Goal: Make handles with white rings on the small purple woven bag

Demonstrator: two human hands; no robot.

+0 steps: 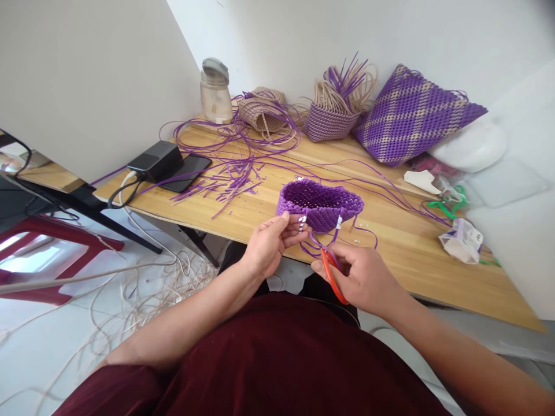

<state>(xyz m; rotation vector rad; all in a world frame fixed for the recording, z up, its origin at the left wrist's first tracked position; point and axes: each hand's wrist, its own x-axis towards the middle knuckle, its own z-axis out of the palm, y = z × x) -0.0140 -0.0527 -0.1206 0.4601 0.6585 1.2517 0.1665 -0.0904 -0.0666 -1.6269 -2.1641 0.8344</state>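
A small purple woven basket [318,199] lies at the table's front edge, its opening turned up. Small white bits of tape [339,221] mark its near rim. My left hand [271,240] is closed on the basket's near left side, thumb on top and fingertips by a white tape. In my right hand [368,277] are scissors with red handles [333,277], pointed toward the basket. Purple strips [318,238] hang from the near rim by the scissors' blades, which are mostly hidden.
Purple strip offcuts [229,180] lie left of the basket. Behind are coiled strips [217,141], a jar [215,95], an unfinished basket [332,118] and a large purple woven bag [416,118]. A black box [156,162] with cables stands at left, a white packet [462,240] at right.
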